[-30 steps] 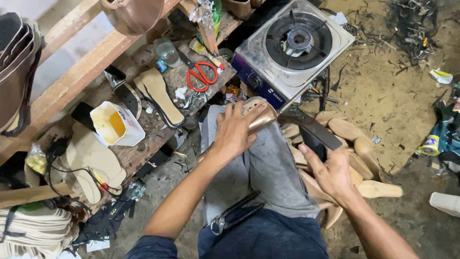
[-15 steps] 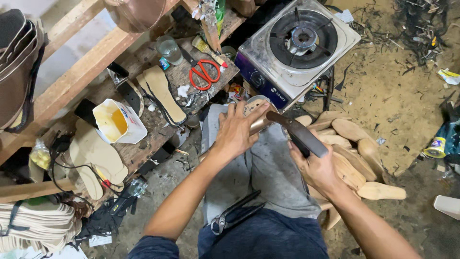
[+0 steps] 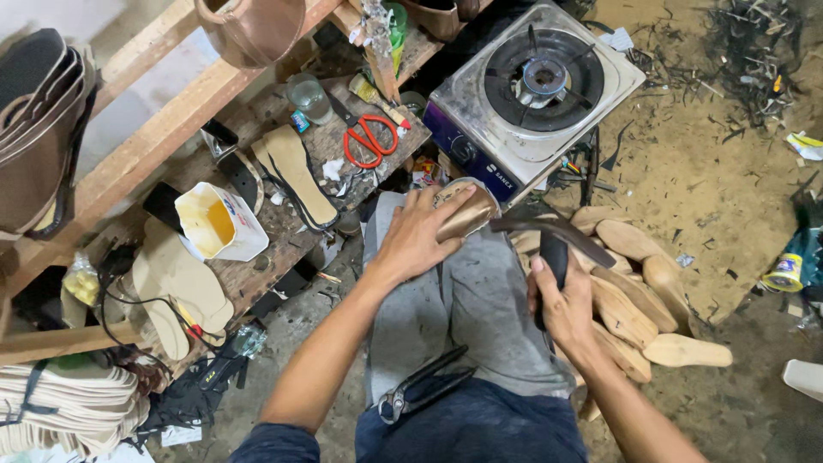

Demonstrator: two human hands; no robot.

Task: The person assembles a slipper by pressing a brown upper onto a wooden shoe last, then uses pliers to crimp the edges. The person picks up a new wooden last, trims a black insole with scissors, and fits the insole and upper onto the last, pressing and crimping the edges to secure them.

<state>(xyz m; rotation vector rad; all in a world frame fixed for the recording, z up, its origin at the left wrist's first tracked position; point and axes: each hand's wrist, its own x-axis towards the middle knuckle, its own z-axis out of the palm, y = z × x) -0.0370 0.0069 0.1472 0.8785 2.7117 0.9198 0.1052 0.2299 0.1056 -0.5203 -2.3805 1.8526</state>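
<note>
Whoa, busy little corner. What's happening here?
A person sits with a shoe resting on their knee. The left hand presses it down, while the right hand grips a hammer whose head sits close beside the shoe. Pliers lie on their lap. Wooden shoe forms are piled on the floor at the right, a gas stove stands ahead, and red scissors lie on the bench.

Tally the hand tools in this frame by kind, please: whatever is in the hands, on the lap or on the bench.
Hammer, held in the right hand: 1
Pliers, lying on the lap: 1
Scissors with red handles, on the bench: 1
Total: 3
The left hand holds a shoe on a last, not a tool.
</note>
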